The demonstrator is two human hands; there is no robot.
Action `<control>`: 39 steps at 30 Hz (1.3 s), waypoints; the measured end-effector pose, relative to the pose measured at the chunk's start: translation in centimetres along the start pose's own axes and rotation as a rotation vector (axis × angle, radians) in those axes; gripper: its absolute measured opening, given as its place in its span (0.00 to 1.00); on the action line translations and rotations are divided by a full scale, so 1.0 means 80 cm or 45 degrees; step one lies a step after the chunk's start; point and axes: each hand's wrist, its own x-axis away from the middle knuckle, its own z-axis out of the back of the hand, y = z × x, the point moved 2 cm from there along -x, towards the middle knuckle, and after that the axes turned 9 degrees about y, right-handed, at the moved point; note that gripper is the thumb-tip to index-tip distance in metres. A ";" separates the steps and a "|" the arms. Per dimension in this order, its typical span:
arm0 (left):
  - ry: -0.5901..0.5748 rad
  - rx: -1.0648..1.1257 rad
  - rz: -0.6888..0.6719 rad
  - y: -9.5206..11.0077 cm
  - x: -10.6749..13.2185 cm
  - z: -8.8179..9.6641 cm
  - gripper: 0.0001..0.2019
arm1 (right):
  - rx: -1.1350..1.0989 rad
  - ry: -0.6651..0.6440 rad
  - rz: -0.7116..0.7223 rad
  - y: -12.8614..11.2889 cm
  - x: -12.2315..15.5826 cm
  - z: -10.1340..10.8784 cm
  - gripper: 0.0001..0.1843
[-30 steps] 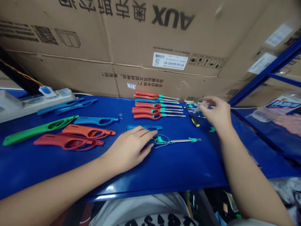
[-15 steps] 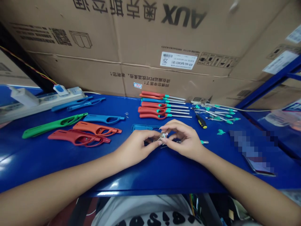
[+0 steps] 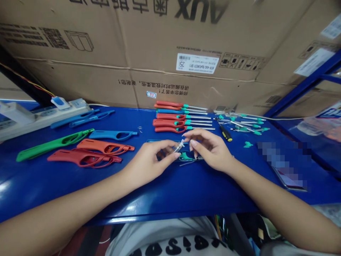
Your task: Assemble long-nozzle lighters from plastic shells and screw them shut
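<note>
Between thumb and fingers of my left hand [image 3: 156,156] is a small clear lighter part [image 3: 179,146] with a whitish tip, tilted up to the right. My right hand [image 3: 210,147] is close beside that tip, thumb and index finger apart; whether the index fingertip touches it is hard to tell. Below the fingers lie a green trigger piece [image 3: 184,156] and a thin metal rod [image 3: 188,163]. Behind them a blue lighter shell [image 3: 152,141] is mostly covered by my hands.
Several red and blue lighters [image 3: 170,123] with metal tubes are stacked behind. Orange [image 3: 97,145], green [image 3: 53,145] and red casings [image 3: 69,156] lie left, near a power strip [image 3: 48,115]. Rightward are a screwdriver [image 3: 226,133], metal tubes [image 3: 245,124] and a phone [image 3: 287,174]. A cardboard box [image 3: 149,53] stands behind.
My right thumb and index finger have come apart from the small clear part, which stays in my left hand. The green trigger piece below is now visible. The view has shifted slightly.
</note>
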 end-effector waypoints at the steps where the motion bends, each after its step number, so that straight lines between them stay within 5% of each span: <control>1: 0.022 -0.027 0.024 -0.001 -0.001 0.003 0.11 | 0.094 -0.057 -0.014 0.000 -0.001 0.003 0.11; 7: 0.049 -0.086 0.041 -0.007 -0.009 0.010 0.12 | 0.586 -0.474 0.077 -0.007 0.002 0.009 0.22; 15: -0.019 -0.023 0.111 -0.014 -0.012 0.006 0.16 | 0.609 -0.442 0.084 -0.001 0.004 -0.001 0.09; 22: -0.091 -0.005 0.111 -0.009 -0.009 0.003 0.15 | 0.631 -0.356 0.115 -0.002 0.003 0.004 0.09; 31: -0.063 0.049 0.193 -0.017 -0.012 0.001 0.15 | 0.641 -0.587 0.106 -0.001 0.002 0.009 0.03; 39: -0.058 0.178 0.347 -0.030 -0.013 -0.004 0.12 | 0.092 -0.318 -0.524 0.026 -0.001 0.002 0.12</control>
